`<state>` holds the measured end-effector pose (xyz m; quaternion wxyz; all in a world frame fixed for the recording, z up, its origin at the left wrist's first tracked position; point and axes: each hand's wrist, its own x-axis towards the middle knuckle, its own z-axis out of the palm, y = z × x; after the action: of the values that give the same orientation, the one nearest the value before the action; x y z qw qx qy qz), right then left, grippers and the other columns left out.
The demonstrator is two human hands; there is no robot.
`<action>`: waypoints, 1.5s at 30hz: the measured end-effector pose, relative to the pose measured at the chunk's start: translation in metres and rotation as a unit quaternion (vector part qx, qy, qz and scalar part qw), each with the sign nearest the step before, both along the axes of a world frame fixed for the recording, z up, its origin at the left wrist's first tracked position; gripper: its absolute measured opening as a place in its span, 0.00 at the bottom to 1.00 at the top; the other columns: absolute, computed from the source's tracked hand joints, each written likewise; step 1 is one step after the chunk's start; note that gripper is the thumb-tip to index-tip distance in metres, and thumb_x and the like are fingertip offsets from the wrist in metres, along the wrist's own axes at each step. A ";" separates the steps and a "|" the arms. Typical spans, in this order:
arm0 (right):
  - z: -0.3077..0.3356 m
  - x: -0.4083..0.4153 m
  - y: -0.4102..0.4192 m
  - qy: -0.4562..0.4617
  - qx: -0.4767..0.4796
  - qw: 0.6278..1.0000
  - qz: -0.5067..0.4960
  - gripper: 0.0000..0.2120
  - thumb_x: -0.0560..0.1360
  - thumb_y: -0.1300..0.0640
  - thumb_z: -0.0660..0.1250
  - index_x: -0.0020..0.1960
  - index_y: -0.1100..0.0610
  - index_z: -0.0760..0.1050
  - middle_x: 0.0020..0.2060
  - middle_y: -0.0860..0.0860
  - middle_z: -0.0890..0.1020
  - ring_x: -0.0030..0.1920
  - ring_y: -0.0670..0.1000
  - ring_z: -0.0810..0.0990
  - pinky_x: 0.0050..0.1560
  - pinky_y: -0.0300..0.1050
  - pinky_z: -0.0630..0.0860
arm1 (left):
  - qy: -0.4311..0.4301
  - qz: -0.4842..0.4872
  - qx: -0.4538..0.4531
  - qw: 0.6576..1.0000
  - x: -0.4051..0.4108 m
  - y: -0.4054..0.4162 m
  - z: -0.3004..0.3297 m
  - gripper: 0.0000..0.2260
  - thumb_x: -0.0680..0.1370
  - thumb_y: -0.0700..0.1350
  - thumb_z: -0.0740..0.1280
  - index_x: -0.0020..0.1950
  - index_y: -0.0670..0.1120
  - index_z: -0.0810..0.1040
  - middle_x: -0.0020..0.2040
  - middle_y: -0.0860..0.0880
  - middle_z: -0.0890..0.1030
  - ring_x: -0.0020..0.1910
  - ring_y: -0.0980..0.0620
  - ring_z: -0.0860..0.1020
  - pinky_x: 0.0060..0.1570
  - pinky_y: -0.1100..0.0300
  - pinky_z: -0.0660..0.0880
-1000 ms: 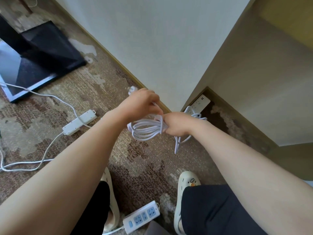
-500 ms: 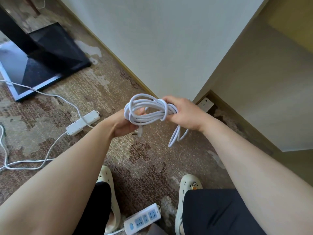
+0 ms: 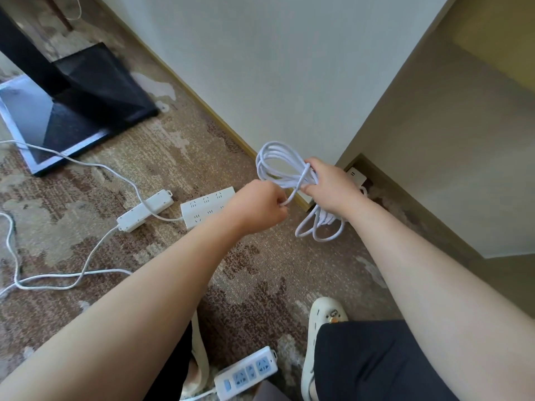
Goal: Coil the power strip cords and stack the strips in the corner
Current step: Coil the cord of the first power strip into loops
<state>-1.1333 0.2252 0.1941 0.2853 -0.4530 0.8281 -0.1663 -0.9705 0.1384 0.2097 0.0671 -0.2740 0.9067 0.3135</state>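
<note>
My right hand (image 3: 327,186) grips a bundle of coiled white cord (image 3: 278,166) held above the carpet near the wall corner. One strand runs from the bundle to my left hand (image 3: 260,206), which pinches it just to the left. More loops of the cord (image 3: 318,230) hang below my right hand. A white power strip (image 3: 356,176) lies in the corner behind that hand, partly hidden. On the carpet to the left lie a wide white strip (image 3: 202,208) and a narrow white strip (image 3: 144,211) with loose cord (image 3: 58,280).
A white strip with blue sockets (image 3: 246,373) lies between my feet at the bottom. A dark stand base (image 3: 72,111) sits at the upper left. White walls meet at the corner (image 3: 338,157). My cream shoe (image 3: 321,319) stands on the patterned carpet.
My left hand let go of the bundle's left end and now pulls one strand out to the left. The bundle rose and shifted right in my right hand. The wide strip came into view.
</note>
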 end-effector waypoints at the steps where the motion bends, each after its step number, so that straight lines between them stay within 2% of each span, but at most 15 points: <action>1: -0.002 0.002 -0.001 0.032 0.016 0.999 0.022 0.16 0.80 0.51 0.64 0.66 0.47 0.68 0.46 0.49 0.80 0.42 0.54 0.79 0.39 0.49 0.74 | -0.001 -0.010 -0.022 1.000 0.000 -0.001 0.004 0.09 0.74 0.43 0.65 0.34 0.44 0.77 0.30 0.47 0.77 0.30 0.50 0.72 0.28 0.60 0.65; 3: -0.005 0.006 -0.003 0.073 0.042 0.995 0.055 0.12 0.80 0.52 0.63 0.62 0.47 0.67 0.42 0.49 0.79 0.40 0.54 0.78 0.34 0.48 0.70 | 0.015 -0.013 -0.029 0.999 0.002 -0.006 0.009 0.05 0.74 0.43 0.66 0.39 0.44 0.80 0.33 0.49 0.79 0.32 0.52 0.73 0.30 0.62 0.67; 5: -0.007 0.011 -0.004 0.091 0.059 0.991 0.072 0.09 0.79 0.53 0.63 0.56 0.45 0.65 0.39 0.49 0.78 0.37 0.54 0.78 0.31 0.47 0.69 | 0.067 0.015 0.020 0.997 0.003 -0.012 0.010 0.03 0.72 0.42 0.69 0.44 0.47 0.81 0.37 0.53 0.79 0.34 0.60 0.74 0.32 0.69 0.68; 9: -0.008 0.014 -0.005 0.061 0.063 0.994 0.072 0.10 0.78 0.55 0.63 0.56 0.43 0.66 0.39 0.50 0.79 0.37 0.54 0.79 0.31 0.47 0.71 | 0.155 0.111 0.098 0.977 0.003 -0.030 0.007 0.10 0.69 0.38 0.72 0.45 0.52 0.79 0.42 0.55 0.78 0.34 0.65 0.73 0.32 0.74 0.67; 14: -0.003 0.009 -0.007 0.026 0.025 0.997 0.063 0.08 0.78 0.52 0.65 0.53 0.43 0.68 0.39 0.47 0.78 0.38 0.53 0.78 0.33 0.47 0.69 | 0.189 0.154 0.085 0.966 0.004 -0.041 0.004 0.17 0.70 0.39 0.75 0.57 0.50 0.81 0.54 0.52 0.75 0.46 0.60 0.75 0.44 0.79 0.68; 16: 0.000 0.007 -0.007 0.015 0.015 0.998 0.055 0.08 0.78 0.52 0.65 0.54 0.43 0.69 0.39 0.46 0.78 0.39 0.54 0.79 0.34 0.48 0.72 | 0.189 0.141 0.113 0.965 0.006 -0.043 0.008 0.19 0.72 0.36 0.72 0.62 0.50 0.79 0.57 0.51 0.74 0.50 0.61 0.77 0.50 0.77 0.70; 19: 0.006 0.005 -0.006 -0.011 0.011 0.999 0.046 0.11 0.78 0.52 0.65 0.59 0.43 0.69 0.42 0.49 0.80 0.41 0.56 0.80 0.42 0.56 0.80 | 0.205 0.144 0.164 0.954 0.008 -0.044 0.013 0.20 0.75 0.33 0.68 0.66 0.46 0.77 0.62 0.49 0.76 0.55 0.57 0.80 0.57 0.66 0.76; 25: 0.012 0.003 0.000 0.002 0.022 0.998 0.059 0.15 0.77 0.55 0.65 0.61 0.43 0.68 0.42 0.51 0.80 0.40 0.55 0.80 0.43 0.56 0.80 | 0.175 0.207 0.071 0.960 0.008 -0.050 0.014 0.23 0.67 0.42 0.78 0.61 0.49 0.79 0.53 0.55 0.80 0.43 0.64 0.79 0.38 0.77 0.72; 28: 0.012 0.002 0.001 -0.019 0.026 0.998 0.048 0.16 0.77 0.55 0.66 0.62 0.43 0.69 0.43 0.50 0.80 0.41 0.55 0.81 0.46 0.59 0.81 | 0.164 0.200 0.038 0.965 0.008 -0.051 0.013 0.17 0.66 0.46 0.80 0.52 0.50 0.81 0.43 0.58 0.81 0.40 0.65 0.78 0.36 0.75 0.71; 32: 0.014 0.000 0.000 -0.058 0.024 0.998 0.025 0.17 0.76 0.57 0.67 0.62 0.44 0.71 0.46 0.51 0.80 0.43 0.57 0.81 0.48 0.62 0.81 | 0.179 0.194 0.066 0.962 0.009 -0.050 0.008 0.14 0.71 0.41 0.76 0.55 0.49 0.83 0.40 0.63 0.79 0.38 0.73 0.76 0.38 0.79 0.71; 36: 0.017 -0.001 0.001 -0.088 0.022 0.996 0.026 0.13 0.75 0.59 0.67 0.56 0.47 0.72 0.46 0.55 0.80 0.43 0.61 0.81 0.47 0.63 0.81 | 0.185 0.164 0.076 0.966 0.012 -0.050 0.005 0.13 0.68 0.40 0.77 0.51 0.52 0.84 0.49 0.53 0.77 0.44 0.64 0.75 0.45 0.77 0.68; 40: 0.022 -0.002 0.003 -0.142 -0.005 0.990 0.022 0.11 0.74 0.61 0.68 0.54 0.52 0.76 0.48 0.58 0.81 0.48 0.64 0.81 0.49 0.63 0.80 | 0.202 0.158 0.131 0.958 0.011 -0.047 0.002 0.15 0.66 0.38 0.79 0.47 0.54 0.83 0.64 0.53 0.71 0.61 0.59 0.71 0.57 0.74 0.65; 42: 0.024 -0.003 0.003 -0.162 -0.012 0.986 0.022 0.12 0.74 0.62 0.69 0.56 0.51 0.77 0.48 0.55 0.82 0.49 0.62 0.81 0.50 0.60 0.79 | 0.212 0.176 0.219 0.936 0.012 -0.046 0.003 0.15 0.67 0.35 0.77 0.46 0.53 0.83 0.63 0.49 0.76 0.61 0.54 0.75 0.63 0.61 0.72; 44: 0.026 -0.003 0.004 -0.176 -0.014 0.984 0.027 0.14 0.74 0.62 0.70 0.58 0.51 0.78 0.49 0.54 0.83 0.50 0.61 0.81 0.50 0.59 0.79 | 0.223 0.183 0.275 0.917 0.013 -0.046 0.005 0.17 0.67 0.32 0.76 0.48 0.51 0.80 0.54 0.45 0.81 0.52 0.50 0.81 0.57 0.49 0.79; 45: 0.027 -0.003 0.005 -0.180 -0.014 0.983 0.030 0.14 0.74 0.62 0.70 0.58 0.51 0.78 0.49 0.54 0.83 0.49 0.61 0.82 0.50 0.59 0.80 | 0.224 0.184 0.279 0.916 0.014 -0.047 0.005 0.19 0.67 0.32 0.76 0.50 0.51 0.77 0.51 0.45 0.81 0.49 0.49 0.81 0.53 0.49 0.80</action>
<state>-1.1366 0.2299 0.2206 0.4280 -0.4445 0.7469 -0.2477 -0.9565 0.0914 0.2151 -0.1225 -0.3288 0.7076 0.6134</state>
